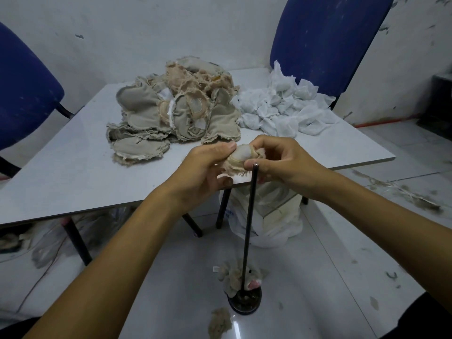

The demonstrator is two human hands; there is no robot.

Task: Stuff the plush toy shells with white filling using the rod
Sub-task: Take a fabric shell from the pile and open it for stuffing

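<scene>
Pinching one plush shell (244, 156) between them, left hand (203, 172) and right hand (285, 160) are holding it at the rod (249, 226) tip; shell pile (171, 113) at 11 o'clock, white filling (283, 106) at 1 on the table (61, 172).

Plush shell (244, 156) between 2 hands

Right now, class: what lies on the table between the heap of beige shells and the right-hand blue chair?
In the head view, a pile of white filling bags lies between the shell heap and the chair.
</scene>
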